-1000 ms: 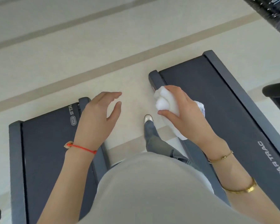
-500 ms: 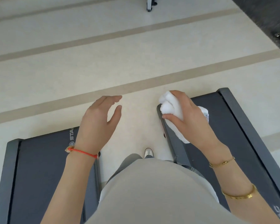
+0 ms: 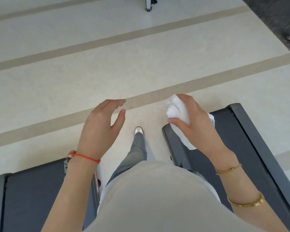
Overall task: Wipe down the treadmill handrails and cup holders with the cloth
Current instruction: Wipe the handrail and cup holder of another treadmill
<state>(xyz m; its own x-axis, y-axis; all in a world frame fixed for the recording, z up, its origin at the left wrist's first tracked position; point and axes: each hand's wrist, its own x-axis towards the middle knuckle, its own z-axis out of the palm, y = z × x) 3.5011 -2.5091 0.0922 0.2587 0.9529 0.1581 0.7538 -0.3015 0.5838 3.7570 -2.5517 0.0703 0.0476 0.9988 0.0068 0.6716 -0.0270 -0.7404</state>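
Now, from the head camera, the only view: the person walks forward along the gap of pale floor [image 3: 107,67] between two treadmill decks, and over the past second both decks have slid down the frame, so that the rear end of the right treadmill [image 3: 233,139], a second ago ahead of the hands, lies under and behind the right hand [image 3: 196,124]. The left treadmill [image 3: 32,190] now sits behind the left wrist, below its red cord bracelet [image 3: 84,157].

The right hand is clamped on the white cloth [image 3: 177,111], fingers wrapped over a bunched wad and the thumb pressing it from the near side. The left hand [image 3: 102,124] holds nothing, its fingers together and gently bent, the thumb apart, palm turned toward the right hand; neither grip has altered in that second.

The cloth's long axis runs from the wad beyond the fingertips back and down under the palm, where a loose tail hangs toward the wrist and a corner with a label shows on the hand's outer side. The wad points forward, away from the body.

No handrail or cup holder is in sight; judging from this, the person is between machines and the cloth touches no treadmill.
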